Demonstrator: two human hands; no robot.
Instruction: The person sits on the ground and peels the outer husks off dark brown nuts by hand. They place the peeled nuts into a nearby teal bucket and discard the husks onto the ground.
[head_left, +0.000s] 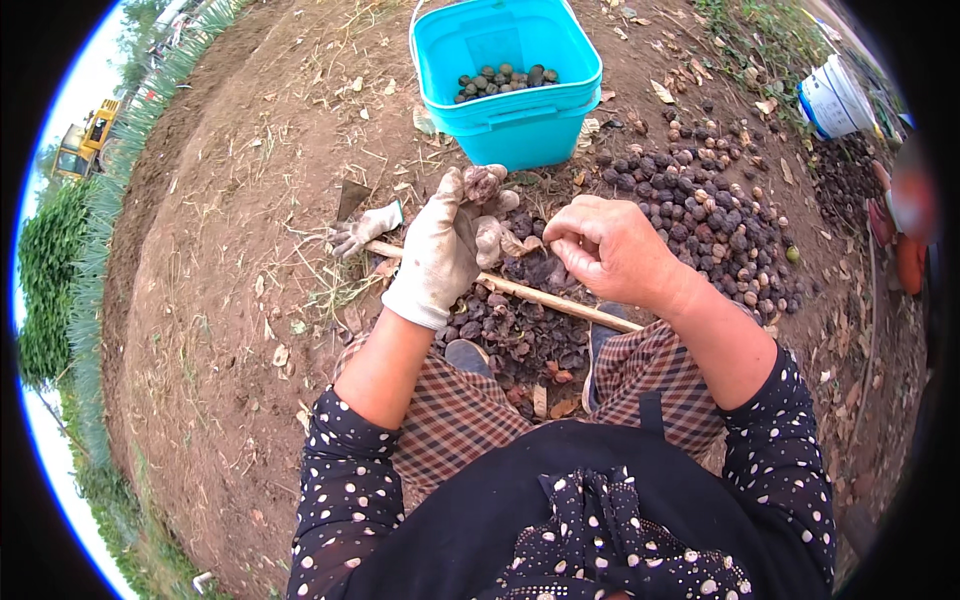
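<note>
In a dirty white work glove, my left hand (pixel 440 258) is closed around a round, brownish nut (pixel 484 184) that looks like a walnut. My bare right hand (pixel 622 252) is closed in a pinch just to its right. Whatever lies between its fingertips is too small to name; a brown scrap of husk (pixel 518 245) shows between the two hands. Below them a wooden stick (pixel 540 297) crosses over dark husks (pixel 530 340) heaped between my shoes. A spare glove (pixel 368 231) lies by the stick's left end, near a dark flat blade (pixel 350 198).
Ahead stands a turquoise bucket (pixel 515 140) with greenish-brown nuts (pixel 505 82) inside. A wide pile of dark walnuts (pixel 700 210) spreads to the right. Farther right are a tipped white bucket (pixel 838 98) and a blurred person (pixel 908 215). A yellow machine (pixel 88 140) stands far left.
</note>
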